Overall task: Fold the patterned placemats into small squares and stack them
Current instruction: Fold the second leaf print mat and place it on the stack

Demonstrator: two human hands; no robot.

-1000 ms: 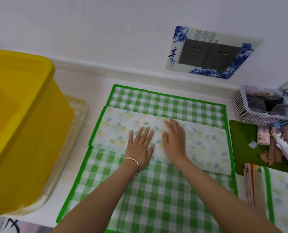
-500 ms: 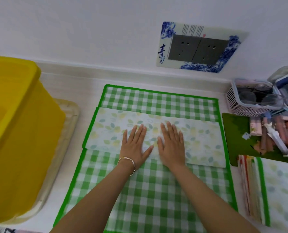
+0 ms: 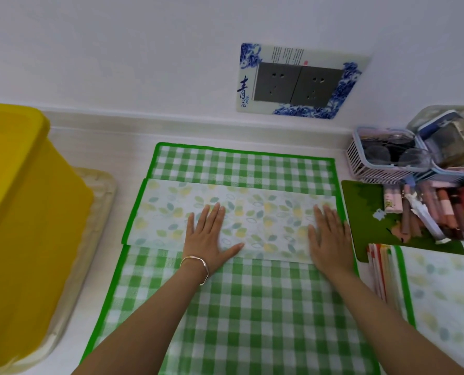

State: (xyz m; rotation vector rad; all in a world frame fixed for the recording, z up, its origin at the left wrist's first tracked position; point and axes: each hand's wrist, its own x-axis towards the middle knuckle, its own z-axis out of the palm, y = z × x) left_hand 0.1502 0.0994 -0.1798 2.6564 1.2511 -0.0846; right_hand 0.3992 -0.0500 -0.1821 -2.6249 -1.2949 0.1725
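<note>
Pressing a crease flat looks like the step in hand: the green-checked placemat [image 3: 239, 320] lies spread on the white counter [image 3: 95, 142] at the middle of the view, and across it, a little toward twelve o'clock, runs a leaf-printed band [image 3: 263, 220] that reads as a flap turned over to show its other face, though whether it belongs to the same mat cannot be told for sure. The left hand [image 3: 212, 236] rests palm down on the band just at nine o'clock of its centre, fingers straight and lightly spread, thumb out along the near edge. The right hand [image 3: 329, 239] lies flat at the band's three o'clock end, fingers together, gripping nothing. With one long fold made and no square yet, the task seems early. The next move probably calls for lifting the near or far edge and turning the mat over again, edges lined up, then folding across. A second placemat [image 3: 442, 293], leaf side up, lies at four o'clock; a yellow bin [image 3: 22, 212] stands at nine o'clock, and a white basket [image 3: 360, 161] at two o'clock.
</note>
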